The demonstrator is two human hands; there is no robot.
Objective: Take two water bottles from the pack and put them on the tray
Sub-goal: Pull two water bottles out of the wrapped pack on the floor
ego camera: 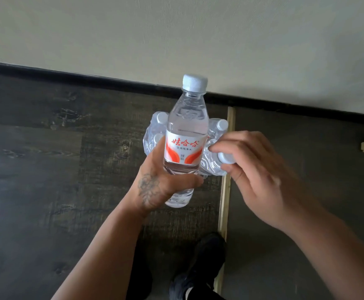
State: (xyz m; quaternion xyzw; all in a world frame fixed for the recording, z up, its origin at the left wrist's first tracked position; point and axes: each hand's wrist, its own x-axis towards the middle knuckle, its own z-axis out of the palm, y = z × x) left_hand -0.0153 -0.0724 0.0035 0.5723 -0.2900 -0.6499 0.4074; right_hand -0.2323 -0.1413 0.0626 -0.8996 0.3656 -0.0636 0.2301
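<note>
Your left hand (155,187) is wrapped around the lower body of one water bottle (185,135), thumb across the front below the label, fingers behind. The bottle is upright, lifted clear of the pack, white cap (194,82) on top, white label with red characters facing you. There's a tattoo on the back of that hand.

Your right hand (257,169) is pinching the cap of a second bottle (225,158) between thumb and fingertips; that bottle is still in the pack, its body under the wrinkled plastic wrap. The other fingers are curled loosely.

The pack (155,135) sits on the floor directly behind the held bottle, near the wall. Clear shrink wrap, and a few more white caps show on either side of the raised bottle: at least two on the left, one on the upper right.

Dark wood-grain floor (46,169) on the left, a pale wooden strip (225,191) running toward you just right of the pack, plainer dark surface beyond it. Black baseboard (90,77) under a light wall (176,29). Your black shoe (198,267) is at the bottom edge. No tray in view.
</note>
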